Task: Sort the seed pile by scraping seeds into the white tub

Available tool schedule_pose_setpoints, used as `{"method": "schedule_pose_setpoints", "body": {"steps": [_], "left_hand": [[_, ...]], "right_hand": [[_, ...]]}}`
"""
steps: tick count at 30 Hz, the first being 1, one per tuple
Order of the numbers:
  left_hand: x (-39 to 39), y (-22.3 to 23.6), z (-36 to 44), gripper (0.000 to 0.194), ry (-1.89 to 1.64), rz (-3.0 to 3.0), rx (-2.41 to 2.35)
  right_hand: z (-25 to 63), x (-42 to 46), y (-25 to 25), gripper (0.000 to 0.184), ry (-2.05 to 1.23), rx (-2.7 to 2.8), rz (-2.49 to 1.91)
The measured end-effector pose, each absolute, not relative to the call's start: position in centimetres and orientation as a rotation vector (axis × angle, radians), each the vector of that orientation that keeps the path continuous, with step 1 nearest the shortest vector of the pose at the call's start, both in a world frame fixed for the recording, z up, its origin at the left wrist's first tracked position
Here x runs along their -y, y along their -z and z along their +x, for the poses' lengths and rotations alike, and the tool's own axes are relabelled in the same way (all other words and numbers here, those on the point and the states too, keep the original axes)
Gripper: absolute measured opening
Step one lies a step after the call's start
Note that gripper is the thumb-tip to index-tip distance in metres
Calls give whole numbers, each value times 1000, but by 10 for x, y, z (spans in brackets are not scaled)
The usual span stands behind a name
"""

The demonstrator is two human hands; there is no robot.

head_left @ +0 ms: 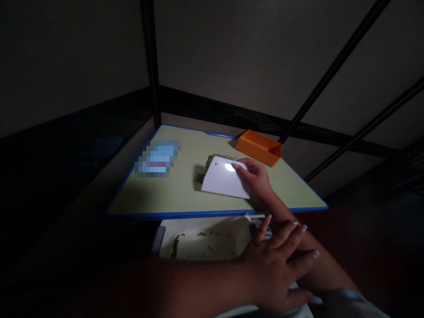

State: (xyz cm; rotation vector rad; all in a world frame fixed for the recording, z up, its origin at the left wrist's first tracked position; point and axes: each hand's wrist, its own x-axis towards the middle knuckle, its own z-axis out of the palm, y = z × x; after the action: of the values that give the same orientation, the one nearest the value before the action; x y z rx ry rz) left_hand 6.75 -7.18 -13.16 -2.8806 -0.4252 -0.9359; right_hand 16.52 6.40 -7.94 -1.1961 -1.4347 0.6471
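Observation:
My right hand [259, 176] is closed on a thin white plastic scraper [225, 179], thumb on its face, and holds it tilted over the table. A heap of small dark greenish grains [212, 160] shows along the scraper's far and left edges; the rest is hidden behind it. My left hand [278, 265] crosses in front, palm down with fingers spread, and lies over or against my right forearm. It holds nothing. Below the table's near edge stands a white tub [238, 234] with grains scattered inside, partly covered by my left arm.
The pale table [172, 194] has a blue rim. An orange open box [258, 148] stands at its far right corner. A blurred-out light blue item [158, 159] lies on the left side. Wall panels rise behind the table, and the surroundings are dark.

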Motion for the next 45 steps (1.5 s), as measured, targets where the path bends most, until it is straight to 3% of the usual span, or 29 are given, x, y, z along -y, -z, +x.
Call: {"method": "schedule_pose_setpoints", "body": {"steps": [8,13,32,45], "left_hand": [[70,146,76,74,970,-2865,428],[70,146,76,72,990,-2890,422],[69,136,72,71,958,-3001,367],[69,133,70,70,937,-3027,363]], "right_hand": [[272,-73,86,54,-208,1136,-1543],[284,-69,96,65,-147,1152,-1688],[187,-66,95,36,-391,1450,-1440],[179,-65,96,34,-519,1453,-1329]]}}
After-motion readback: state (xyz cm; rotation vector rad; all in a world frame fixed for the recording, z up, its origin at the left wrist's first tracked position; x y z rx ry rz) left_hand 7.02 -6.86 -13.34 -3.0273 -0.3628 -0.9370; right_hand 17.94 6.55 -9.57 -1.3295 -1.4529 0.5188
